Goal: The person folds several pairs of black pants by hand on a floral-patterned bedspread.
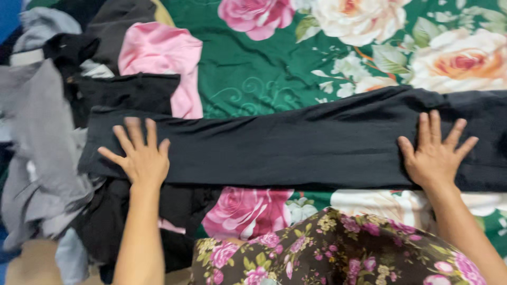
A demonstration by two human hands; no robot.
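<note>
Two hands, left hand (140, 158), right hand (435, 157), flat on black garment (296, 140), probably trousers

A black garment (296, 142) lies over a green sheet (253, 68) patterned with pink and cream roses.

Trousers (296, 142) lying flat across bedsheet (253, 74), left hand (140, 155) and right hand (435, 155) pressing on them; clothes pile (47, 132) sitting at left.

I see both arms stretched fwd, left hand (138, 157) & right hand (436, 154) palms down, fingers splayed, well apart.
</note>
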